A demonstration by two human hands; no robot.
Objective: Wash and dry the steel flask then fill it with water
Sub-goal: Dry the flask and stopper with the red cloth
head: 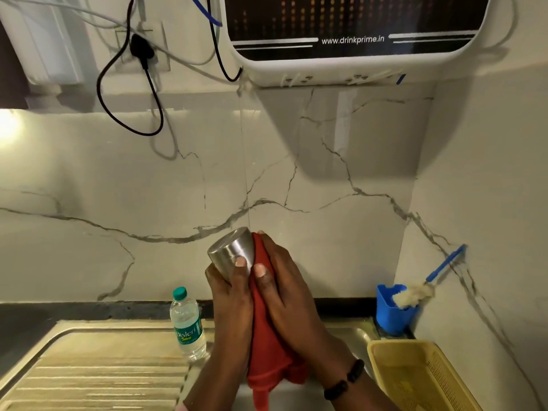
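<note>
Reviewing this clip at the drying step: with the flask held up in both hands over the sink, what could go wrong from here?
1. The steel flask is held in the air, tilted; the left hand grips bare, possibly wet steel, so it might slip and drop onto the sink.
2. The red cloth under the right hand hangs low toward the sink and may pick up water.
3. The plastic water bottle stands close by the left forearm and could be knocked over.

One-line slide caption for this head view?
Left hand grips the upturned cylindrical steel flask while the right hand wraps a red cloth around it over the sink.
</note>
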